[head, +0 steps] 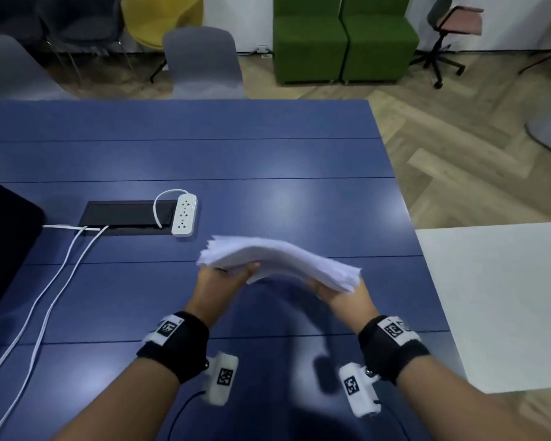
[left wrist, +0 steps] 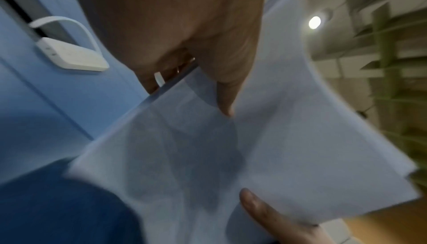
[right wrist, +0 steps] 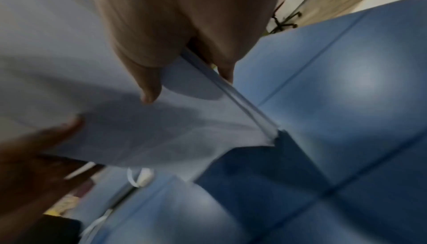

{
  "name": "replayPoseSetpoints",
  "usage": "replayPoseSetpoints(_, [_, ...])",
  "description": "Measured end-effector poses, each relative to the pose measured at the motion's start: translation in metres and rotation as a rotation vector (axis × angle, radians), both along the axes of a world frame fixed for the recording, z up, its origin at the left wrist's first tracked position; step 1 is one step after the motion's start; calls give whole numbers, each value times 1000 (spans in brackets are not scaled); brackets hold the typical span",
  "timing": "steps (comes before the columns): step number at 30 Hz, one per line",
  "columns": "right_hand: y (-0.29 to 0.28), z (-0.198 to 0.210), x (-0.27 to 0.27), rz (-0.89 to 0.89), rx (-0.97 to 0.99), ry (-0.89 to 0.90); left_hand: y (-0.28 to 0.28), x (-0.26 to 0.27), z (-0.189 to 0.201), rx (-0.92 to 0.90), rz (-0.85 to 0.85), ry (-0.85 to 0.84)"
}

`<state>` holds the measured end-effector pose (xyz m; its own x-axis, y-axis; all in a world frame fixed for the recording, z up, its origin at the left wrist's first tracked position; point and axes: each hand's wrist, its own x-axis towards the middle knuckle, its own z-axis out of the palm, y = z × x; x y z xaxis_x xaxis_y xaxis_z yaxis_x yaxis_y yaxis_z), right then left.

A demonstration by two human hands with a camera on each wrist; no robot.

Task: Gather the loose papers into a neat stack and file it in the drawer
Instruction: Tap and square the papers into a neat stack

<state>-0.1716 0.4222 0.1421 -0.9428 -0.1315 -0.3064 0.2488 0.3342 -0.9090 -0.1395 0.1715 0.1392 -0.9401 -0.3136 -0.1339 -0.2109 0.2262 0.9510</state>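
Observation:
A stack of white papers (head: 277,257) hangs in the air above the blue table (head: 204,154), arched upward in the middle, its edges slightly fanned. My left hand (head: 226,275) grips its left end, thumb on the near face and fingers behind. My right hand (head: 337,292) grips the right end the same way. The left wrist view shows the papers (left wrist: 265,147) with my thumb (left wrist: 225,100) pressed on them. From the right wrist I see the stack's edge (right wrist: 240,100) pinched under my thumb (right wrist: 149,91). No drawer is in view.
A white power strip (head: 185,214) lies by a black cable hatch (head: 124,216), with white cables (head: 45,300) running to the near left. A dark object (head: 4,246) sits at the left edge. A white table (head: 497,300) adjoins on the right. Chairs (head: 201,62) stand beyond.

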Motion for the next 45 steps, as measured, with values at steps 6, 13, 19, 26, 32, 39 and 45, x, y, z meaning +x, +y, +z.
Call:
replayPoseSetpoints(6, [5, -31, -8, -10, 7, -63, 4, -9, -20, 2, 11, 22])
replayPoseSetpoints(13, [9, -38, -6, -72, -67, -14, 14, -10, 3, 304, 57, 120])
replayPoseSetpoints(19, [11, -35, 6, 15, -184, 76, 30, -19, 35, 368, 282, 224])
replayPoseSetpoints(26, [16, -40, 6, -35, -242, 2, 17, -39, 46, 364, 294, 155])
replayPoseSetpoints(32, [17, -50, 2, -25, -157, 57, -4, -47, 51, 331, 206, 66])
replayPoseSetpoints(39, [17, -55, 5, 41, 4, 163, 6, -54, 112, -1098, -775, 74])
replayPoseSetpoints(45, [11, -33, 12, 205, 10, 237, 44, -49, 120, -1395, -1037, -16])
